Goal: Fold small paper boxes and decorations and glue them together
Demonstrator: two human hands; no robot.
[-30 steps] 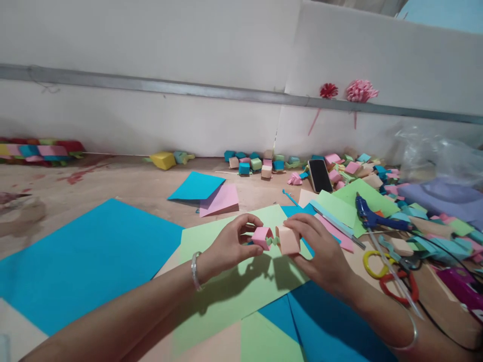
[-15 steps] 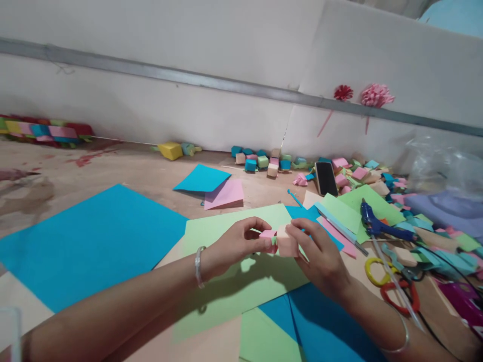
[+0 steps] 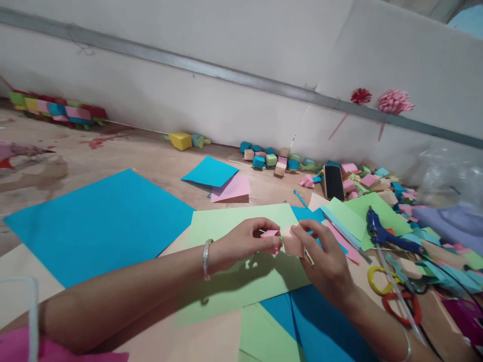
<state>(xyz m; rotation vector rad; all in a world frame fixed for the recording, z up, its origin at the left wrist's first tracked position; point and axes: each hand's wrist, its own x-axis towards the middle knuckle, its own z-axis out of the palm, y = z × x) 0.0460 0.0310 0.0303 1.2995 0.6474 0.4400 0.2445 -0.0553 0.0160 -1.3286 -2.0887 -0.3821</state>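
1. The left hand point(image 3: 241, 242) is pinched on a pink box point(image 3: 268, 234), thumb toward the wearer and fingers on the far side.
2. The right hand point(image 3: 329, 262) grips a peach box point(image 3: 293, 245), its fingertips on the top and right side.
3. The hands are apart, facing each other, with both boxes in the gap between them; a scrap of green point(image 3: 279, 241) shows there, and I cannot tell whether the boxes touch.
4. Beneath both hands lies a green sheet point(image 3: 219, 226), with their shadow on it.
5. Left of the left hand is a large blue sheet point(image 3: 109, 226); a bracelet point(image 3: 206, 259) circles the left wrist.
6. Beyond the left hand, a small blue sheet point(image 3: 211, 171) overlaps a pink sheet point(image 3: 234, 189).
7. Farther out, past the hands, small cubes point(image 3: 258, 162) cluster by the wall point(image 3: 226, 115), with a yellow block point(image 3: 180, 141) to their left.
8. Beyond the right hand lies a phone point(image 3: 334, 182), beside paper pieces point(image 3: 369, 180).
9. Right of the right hand are a blue glue gun point(image 3: 385, 233), a yellow loop point(image 3: 370, 276) and a red loop point(image 3: 418, 311).
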